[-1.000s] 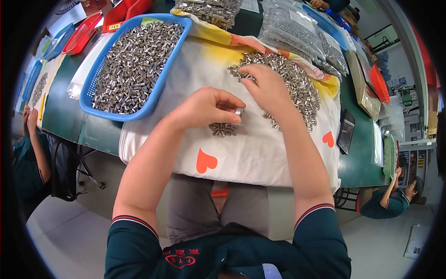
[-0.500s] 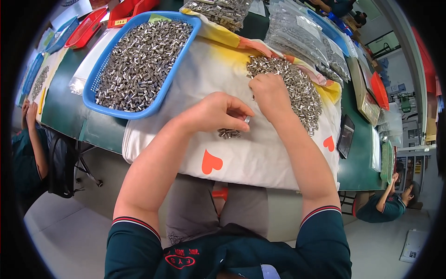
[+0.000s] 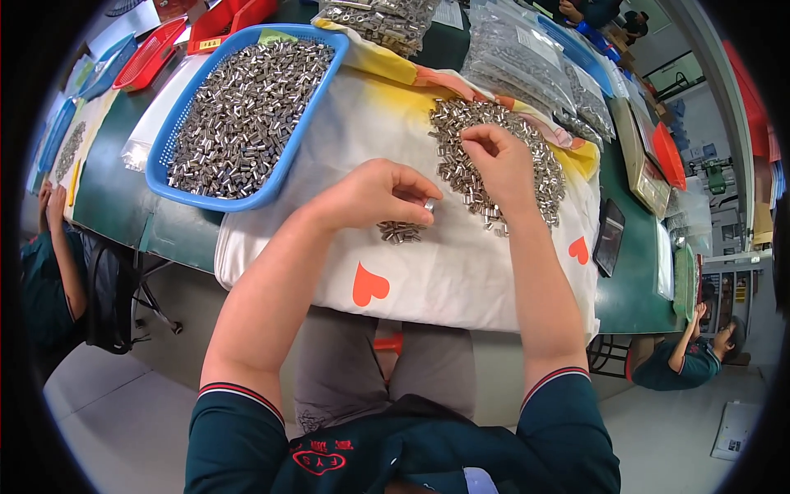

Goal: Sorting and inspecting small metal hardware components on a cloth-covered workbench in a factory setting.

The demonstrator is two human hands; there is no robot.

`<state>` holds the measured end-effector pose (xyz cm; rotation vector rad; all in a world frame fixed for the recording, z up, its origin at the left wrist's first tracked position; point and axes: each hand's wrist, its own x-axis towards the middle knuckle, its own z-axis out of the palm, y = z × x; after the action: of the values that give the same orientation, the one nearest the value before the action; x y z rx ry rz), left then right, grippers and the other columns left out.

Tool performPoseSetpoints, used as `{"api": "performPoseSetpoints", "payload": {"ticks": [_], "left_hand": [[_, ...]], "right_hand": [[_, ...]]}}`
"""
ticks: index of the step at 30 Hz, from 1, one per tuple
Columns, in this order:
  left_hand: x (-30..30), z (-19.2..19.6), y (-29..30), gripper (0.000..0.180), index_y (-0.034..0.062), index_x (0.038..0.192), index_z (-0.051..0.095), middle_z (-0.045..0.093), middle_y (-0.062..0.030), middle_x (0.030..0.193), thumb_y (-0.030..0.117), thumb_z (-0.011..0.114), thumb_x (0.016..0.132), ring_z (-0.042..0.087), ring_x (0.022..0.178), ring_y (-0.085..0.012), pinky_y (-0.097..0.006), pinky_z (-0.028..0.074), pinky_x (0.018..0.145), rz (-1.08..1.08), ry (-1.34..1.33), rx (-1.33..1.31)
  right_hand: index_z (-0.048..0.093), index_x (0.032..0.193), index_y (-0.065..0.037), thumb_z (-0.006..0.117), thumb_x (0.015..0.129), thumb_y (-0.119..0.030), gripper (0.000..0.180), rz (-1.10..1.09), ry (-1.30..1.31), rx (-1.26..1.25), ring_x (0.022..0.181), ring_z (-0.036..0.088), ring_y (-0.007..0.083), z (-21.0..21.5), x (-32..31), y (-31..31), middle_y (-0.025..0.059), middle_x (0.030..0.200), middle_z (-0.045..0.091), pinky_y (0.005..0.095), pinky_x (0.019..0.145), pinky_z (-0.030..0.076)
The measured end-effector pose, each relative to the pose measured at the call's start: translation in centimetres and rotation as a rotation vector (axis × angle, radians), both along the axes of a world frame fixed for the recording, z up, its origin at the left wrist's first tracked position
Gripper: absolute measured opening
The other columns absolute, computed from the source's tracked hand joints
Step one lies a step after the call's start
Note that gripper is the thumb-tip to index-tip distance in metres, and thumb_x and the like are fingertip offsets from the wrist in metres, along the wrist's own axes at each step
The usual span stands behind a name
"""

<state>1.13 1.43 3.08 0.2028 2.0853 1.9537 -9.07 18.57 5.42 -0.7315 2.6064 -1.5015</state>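
Note:
My left hand (image 3: 380, 194) is closed, with a small shiny metal sleeve (image 3: 429, 204) pinched between thumb and fingertips. Just beneath it, a little heap of metal sleeves (image 3: 401, 232) lies on the white cloth (image 3: 346, 123). My right hand (image 3: 504, 165) hovers at or over a larger spread-out pile of the same sleeves (image 3: 539, 160). Its thumb and forefinger are curled toward each other; whether a sleeve sits between them is too small to make out. To the left stands a blue plastic basket (image 3: 284, 183) filled with sleeves.
Clear bags of metal parts (image 3: 518, 62) lie beyond the pile, beside a bunched yellow-and-orange cloth edge (image 3: 387, 62). A dark phone (image 3: 608, 239) rests at the right on the green table (image 3: 646, 288). Red trays (image 3: 152, 53) stand far left. Other people sit at both sides.
My right hand has shifted to the right and slightly away from me over the large pile, its fingers now curled. My left hand stays near the small heap, still pinching the sleeve.

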Motion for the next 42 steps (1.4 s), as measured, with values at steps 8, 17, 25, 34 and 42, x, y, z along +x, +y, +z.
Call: {"api": "performPoseSetpoints", "payload": {"ticks": [8, 17, 25, 34, 42], "left_hand": [[-0.5, -0.3, -0.2, 0.032, -0.0022, 0.104, 0.056, 0.061, -0.0032, 0.087, 0.003, 0.065, 0.074, 0.056, 0.076, -0.0069, -0.019, 0.045, 0.067, 0.193, -0.116, 0.315], [-0.7, -0.2, -0.2, 0.029, -0.0019, 0.102, 0.057, 0.061, -0.0035, 0.087, 0.003, 0.065, 0.074, 0.057, 0.077, -0.0070, -0.019, 0.045, 0.067, 0.184, -0.112, 0.353], [-0.6, -0.5, -0.3, 0.028, -0.0019, 0.101, 0.058, 0.061, -0.0031, 0.086, 0.003, 0.065, 0.074, 0.056, 0.076, -0.0065, -0.019, 0.045, 0.067, 0.206, -0.128, 0.339], [-0.6, -0.1, -0.1, 0.028, -0.0017, 0.102, 0.058, 0.062, -0.0040, 0.087, 0.002, 0.063, 0.075, 0.057, 0.077, -0.0073, -0.019, 0.046, 0.070, 0.202, -0.140, 0.406], [-0.6, -0.2, -0.5, 0.028, -0.0027, 0.103, 0.057, 0.062, -0.0051, 0.088, 0.002, 0.063, 0.076, 0.057, 0.077, -0.0081, -0.020, 0.046, 0.071, 0.204, -0.166, 0.420]], "right_hand": [[0.056, 0.090, 0.000, 0.057, 0.076, 0.005, 0.014, 0.249, -0.484, -0.485, 0.074, 0.057, 0.0104, 0.3, 4.1, 0.4, 0.0059, 0.082, 0.059, 0.0203, 0.069, 0.046], [0.056, 0.090, -0.002, 0.057, 0.076, 0.006, 0.017, 0.290, -0.171, -0.245, 0.080, 0.055, 0.0092, -0.7, 4.6, 0.2, 0.0035, 0.086, 0.059, 0.0217, 0.073, 0.045], [0.058, 0.085, -0.002, 0.058, 0.075, 0.006, 0.012, 0.217, -0.022, -0.160, 0.077, 0.056, 0.0095, -0.6, 5.6, -0.4, 0.0039, 0.085, 0.059, 0.0216, 0.071, 0.045], [0.058, 0.080, -0.003, 0.060, 0.071, 0.002, 0.011, 0.178, -0.024, -0.372, 0.068, 0.059, 0.0128, -1.4, 5.4, -0.5, 0.0057, 0.075, 0.061, 0.0231, 0.062, 0.046], [0.059, 0.080, -0.004, 0.059, 0.072, 0.001, 0.009, 0.167, 0.213, -0.204, 0.067, 0.059, 0.0136, -0.8, 5.9, -0.8, 0.0052, 0.075, 0.062, 0.0236, 0.061, 0.046]]}}
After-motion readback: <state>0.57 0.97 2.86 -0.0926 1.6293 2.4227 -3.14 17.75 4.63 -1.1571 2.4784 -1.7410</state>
